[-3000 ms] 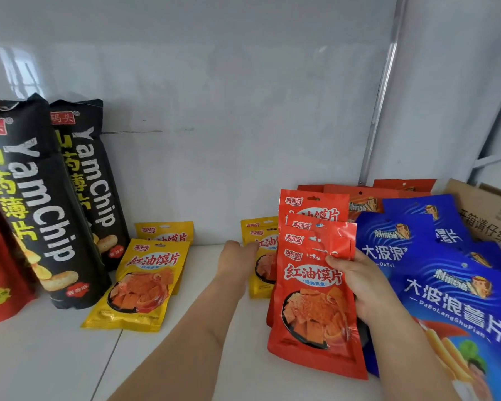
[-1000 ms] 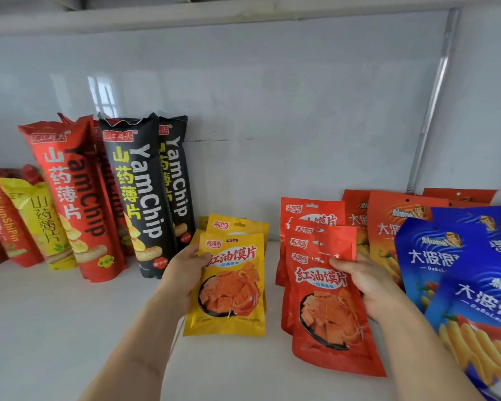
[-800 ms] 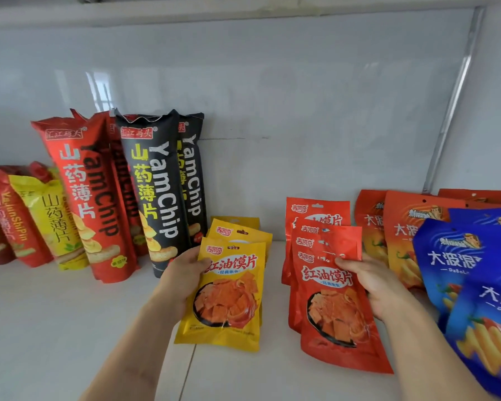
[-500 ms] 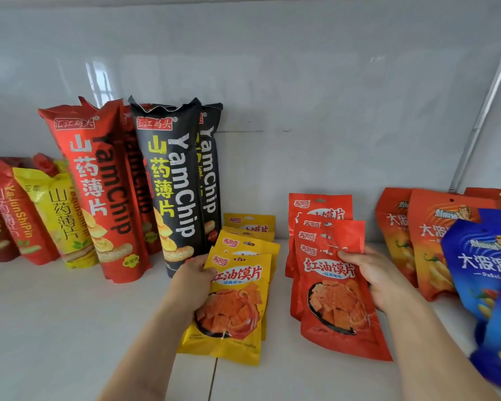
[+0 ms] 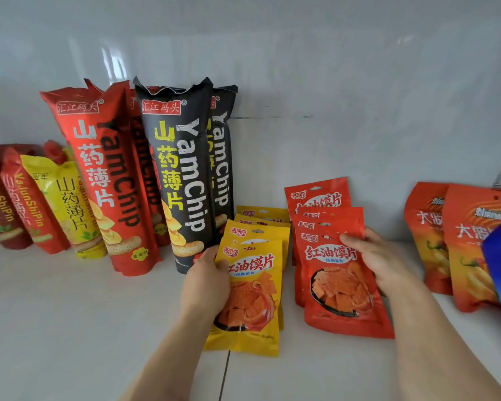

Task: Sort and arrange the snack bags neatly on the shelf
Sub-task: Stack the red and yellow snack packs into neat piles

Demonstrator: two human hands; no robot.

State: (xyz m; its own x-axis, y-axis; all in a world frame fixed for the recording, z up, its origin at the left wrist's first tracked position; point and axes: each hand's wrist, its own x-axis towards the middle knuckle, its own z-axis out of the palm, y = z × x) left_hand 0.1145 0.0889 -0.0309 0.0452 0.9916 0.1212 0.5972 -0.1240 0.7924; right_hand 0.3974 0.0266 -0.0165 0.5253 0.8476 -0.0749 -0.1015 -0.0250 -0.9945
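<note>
The step in hand seems lining up rows: the left hand (image 5: pixel 207 280) grips the front yellow bag (image 5: pixel 250 296) at 6 o'clock, the right hand (image 5: pixel 381 260) holds the front red bag (image 5: pixel 340 287) at its 3 o'clock, and next each should probably go back against its row, upright.

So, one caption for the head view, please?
Left hand holds yellow bag, right hand holds red bag on shelf.

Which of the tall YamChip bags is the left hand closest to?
The front black YamChip bag: the left hand sits right at its base, while the red YamChip bag stands farther left.
</note>
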